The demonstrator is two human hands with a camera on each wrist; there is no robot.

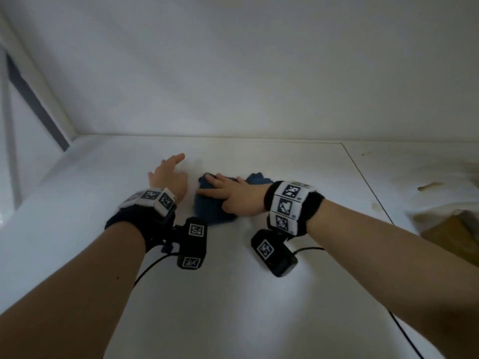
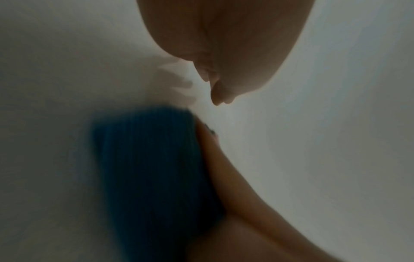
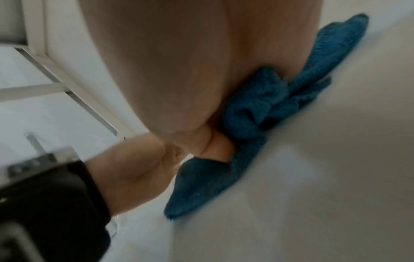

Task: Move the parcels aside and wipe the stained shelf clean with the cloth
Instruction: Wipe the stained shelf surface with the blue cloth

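Note:
A crumpled blue cloth [image 1: 210, 211] lies on the white shelf [image 1: 233, 301], near its back wall. My right hand [image 1: 229, 194] presses down on the cloth with straight, spread fingers. In the right wrist view the cloth [image 3: 257, 108] bunches under that palm [image 3: 179, 62]. My left hand [image 1: 168, 176] is just left of the cloth, open with fingers extended, low over the shelf. In the left wrist view its palm [image 2: 224, 53] hangs over the blurred cloth [image 2: 145, 159]. Parcels [image 1: 451, 234], brown and white-wrapped, sit blurred at the right edge.
Brownish stains [image 1: 430, 187] mark the adjoining shelf panel on the right, next to the parcels. The back wall [image 1: 233, 73] rises right behind the hands. A white upright frame [image 1: 39, 81] bounds the shelf on the left. Camera cables trail from both wrists.

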